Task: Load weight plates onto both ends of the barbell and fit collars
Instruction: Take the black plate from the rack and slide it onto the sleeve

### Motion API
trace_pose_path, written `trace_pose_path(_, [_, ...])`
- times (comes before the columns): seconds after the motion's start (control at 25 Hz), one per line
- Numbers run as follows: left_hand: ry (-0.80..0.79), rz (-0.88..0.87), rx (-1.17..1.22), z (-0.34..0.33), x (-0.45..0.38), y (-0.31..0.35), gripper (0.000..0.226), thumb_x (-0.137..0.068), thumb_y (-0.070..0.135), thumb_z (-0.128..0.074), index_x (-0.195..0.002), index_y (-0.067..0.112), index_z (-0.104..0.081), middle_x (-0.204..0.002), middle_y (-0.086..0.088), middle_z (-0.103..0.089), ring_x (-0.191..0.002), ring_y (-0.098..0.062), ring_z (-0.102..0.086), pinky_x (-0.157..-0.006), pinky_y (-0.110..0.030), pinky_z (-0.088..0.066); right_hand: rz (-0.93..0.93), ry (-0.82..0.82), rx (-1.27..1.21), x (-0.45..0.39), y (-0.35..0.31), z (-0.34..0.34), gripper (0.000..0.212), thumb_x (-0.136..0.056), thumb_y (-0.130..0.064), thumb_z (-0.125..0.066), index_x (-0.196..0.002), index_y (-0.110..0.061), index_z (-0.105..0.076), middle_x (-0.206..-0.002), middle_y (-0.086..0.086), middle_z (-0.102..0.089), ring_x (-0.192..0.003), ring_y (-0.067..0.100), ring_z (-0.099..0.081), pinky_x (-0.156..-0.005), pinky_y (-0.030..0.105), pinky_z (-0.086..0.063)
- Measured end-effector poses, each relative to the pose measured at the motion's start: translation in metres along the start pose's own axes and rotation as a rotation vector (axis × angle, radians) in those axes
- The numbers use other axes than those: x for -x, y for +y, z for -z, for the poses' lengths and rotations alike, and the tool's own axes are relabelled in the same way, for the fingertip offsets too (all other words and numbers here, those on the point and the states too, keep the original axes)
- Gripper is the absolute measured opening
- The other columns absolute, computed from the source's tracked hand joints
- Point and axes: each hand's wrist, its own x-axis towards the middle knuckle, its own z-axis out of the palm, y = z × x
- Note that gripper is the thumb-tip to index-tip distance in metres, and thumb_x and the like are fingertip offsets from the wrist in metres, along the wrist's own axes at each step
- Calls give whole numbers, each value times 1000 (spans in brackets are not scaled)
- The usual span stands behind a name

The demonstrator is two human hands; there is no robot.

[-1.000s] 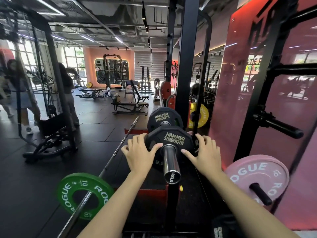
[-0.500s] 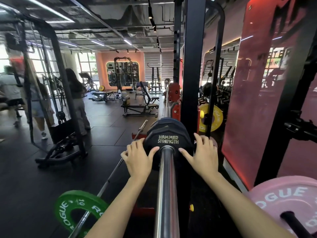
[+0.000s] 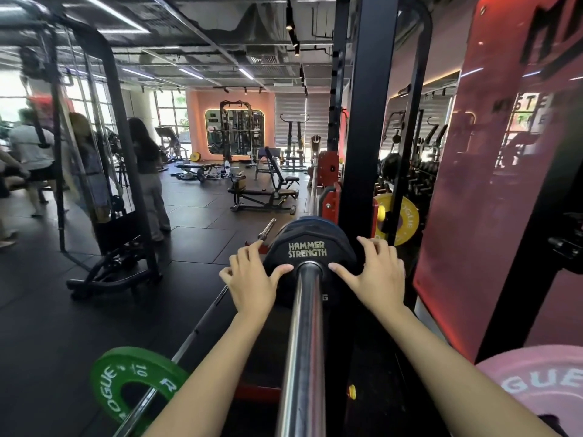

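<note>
Black rubber floor (image 3: 63, 310), orange wall (image 3: 195, 121), possibly mirrored; bright windows (image 3: 167, 111).

Counted: two hands, left (image 3: 252, 280) and right (image 3: 377, 272). Two black rubber plates on the chrome sleeve: one lettered (image 3: 307, 249), one behind (image 3: 310, 220). One green plate (image 3: 132, 373), one pink (image 3: 536, 383), one yellow (image 3: 402, 220). Two barbells: racked (image 3: 304, 342), floor (image 3: 202, 329).

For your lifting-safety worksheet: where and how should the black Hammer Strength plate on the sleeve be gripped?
Grip the black plate by its rim, one hand per side, as the left hand and right hand sit now; the sleeve fills its centre.
</note>
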Motion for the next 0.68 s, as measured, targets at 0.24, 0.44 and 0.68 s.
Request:
trace_pose_path(0.24, [-77, 39, -65, 20, 21, 0, 80, -80, 77, -50, -138, 21, -44, -132, 1, -53, -120, -20, -46, -95, -40, -32, -70, -63, -12, 23, -17, 13, 78, -80, -69, -58, -138, -17, -46, -128, 5, -52, -117, 28, -47, -95, 44, -42])
trace_pose_path(0.44, [-83, 3, -43, 55, 48, -13, 81, -80, 79, -48, -136, 20, -45, -134, -1, -53, -121, -21, -45, -95, -41, -31, -87, -40, -19, 62, -21, 43, 75, -83, -66, -56, -136, -15, -49, -124, 5, -56, -119, 28, -49, -96, 45, -43])
trace_pose_path(0.68, [-82, -42, 91, 113, 97, -12, 78, -79, 81, -46, -132, 23, -49, -131, 2, -54, -122, -20, -44, -99, -45, -30, -63, -45, -10, 119, -35, 100, 62, -86, -66, -49, -132, -25, -49, -126, -3, -54, -119, 22, -48, -95, 43, -42])
